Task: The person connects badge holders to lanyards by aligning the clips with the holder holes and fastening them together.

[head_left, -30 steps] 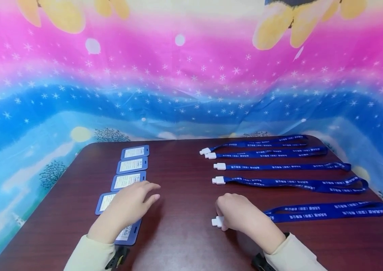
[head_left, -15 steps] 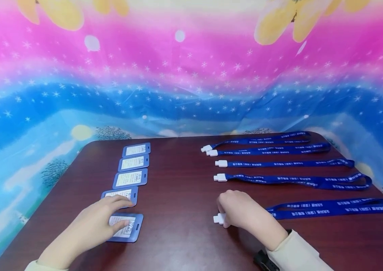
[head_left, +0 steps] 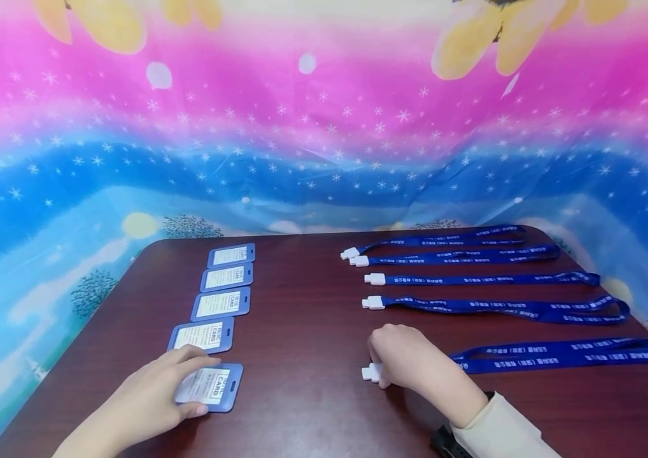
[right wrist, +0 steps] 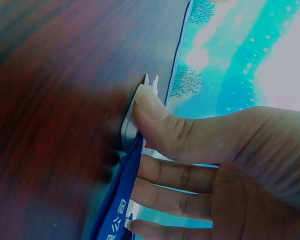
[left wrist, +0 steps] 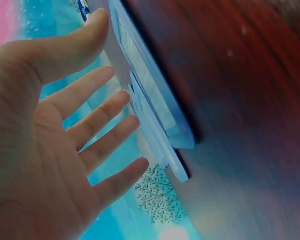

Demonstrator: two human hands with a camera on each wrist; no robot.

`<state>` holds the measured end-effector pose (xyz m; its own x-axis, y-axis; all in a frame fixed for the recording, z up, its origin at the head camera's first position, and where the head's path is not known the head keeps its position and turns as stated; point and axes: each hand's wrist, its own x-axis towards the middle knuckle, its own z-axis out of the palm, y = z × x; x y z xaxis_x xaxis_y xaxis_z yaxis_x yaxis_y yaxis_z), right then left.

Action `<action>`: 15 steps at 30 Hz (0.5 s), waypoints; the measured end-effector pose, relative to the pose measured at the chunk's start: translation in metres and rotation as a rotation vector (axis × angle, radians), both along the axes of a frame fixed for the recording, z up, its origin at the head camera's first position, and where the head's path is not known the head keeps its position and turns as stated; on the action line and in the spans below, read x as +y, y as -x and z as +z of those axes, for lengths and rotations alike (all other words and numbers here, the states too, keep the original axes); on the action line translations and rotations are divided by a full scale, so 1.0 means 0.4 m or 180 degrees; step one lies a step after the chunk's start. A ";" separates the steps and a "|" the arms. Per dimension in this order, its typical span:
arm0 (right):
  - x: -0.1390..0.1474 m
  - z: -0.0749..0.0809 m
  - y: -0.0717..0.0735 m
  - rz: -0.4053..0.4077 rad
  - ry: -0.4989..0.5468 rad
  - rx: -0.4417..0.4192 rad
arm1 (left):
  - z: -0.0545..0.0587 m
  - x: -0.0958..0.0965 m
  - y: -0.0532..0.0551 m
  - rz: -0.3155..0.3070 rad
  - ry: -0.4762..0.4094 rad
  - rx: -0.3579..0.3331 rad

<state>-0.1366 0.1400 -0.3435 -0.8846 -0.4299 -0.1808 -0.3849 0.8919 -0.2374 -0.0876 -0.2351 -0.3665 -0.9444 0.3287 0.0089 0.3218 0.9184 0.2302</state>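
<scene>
My left hand point(head_left: 154, 397) is over the nearest blue ID card holder point(head_left: 229, 388), with the thumb by its near edge and the fingers by its far edge. In the left wrist view the fingers point(left wrist: 107, 110) of that hand are spread and fairly straight, close beside the card holder point(left wrist: 150, 80). My right hand point(head_left: 407, 359) pinches the white plastic clip point(head_left: 370, 372) of the nearest blue lanyard point(head_left: 559, 356). Seen from the right wrist, the thumb presses on the clip point(right wrist: 130, 122), and the blue strap point(right wrist: 117, 195) runs down from it.
Several more card holders point(head_left: 221, 302) lie in a column on the left of the brown table point(head_left: 301, 305). Further lanyards point(head_left: 490, 280) lie in rows on the right, their white clips toward the middle. A colourful printed cloth point(head_left: 324, 159) hangs behind the table.
My left hand has moved left and toward me, from over the column of card holders to the nearest one. The right hand stays at the lanyard clip.
</scene>
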 end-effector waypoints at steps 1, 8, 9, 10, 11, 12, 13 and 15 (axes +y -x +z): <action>0.000 0.000 0.000 -0.0001 0.0000 -0.0002 | -0.003 0.001 0.001 -0.0003 0.0007 0.0009; 0.001 -0.003 0.000 0.0032 0.0008 0.0019 | -0.022 -0.001 0.007 -0.0115 0.0044 0.0015; 0.001 -0.003 0.000 0.0035 0.0010 0.0021 | -0.024 -0.001 0.007 -0.0130 0.0038 0.0015; 0.001 -0.003 0.000 0.0038 0.0010 0.0019 | -0.025 -0.001 0.008 -0.0141 0.0031 0.0015; 0.002 -0.003 0.000 0.0043 0.0006 0.0023 | -0.026 -0.001 0.008 -0.0145 0.0025 0.0013; 0.002 -0.003 0.001 0.0041 0.0002 0.0021 | -0.027 0.000 0.009 -0.0149 0.0022 0.0015; 0.002 -0.003 0.001 0.0043 -0.0001 0.0018 | -0.027 -0.001 0.009 -0.0150 0.0019 0.0021; 0.001 -0.003 0.001 0.0047 -0.0012 0.0024 | -0.026 0.000 0.010 -0.0148 0.0017 0.0037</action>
<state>-0.1371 0.1406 -0.3447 -0.8795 -0.4422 -0.1759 -0.3997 0.8870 -0.2312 -0.0914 -0.2351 -0.3771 -0.9279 0.3724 0.0180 0.3669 0.9036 0.2211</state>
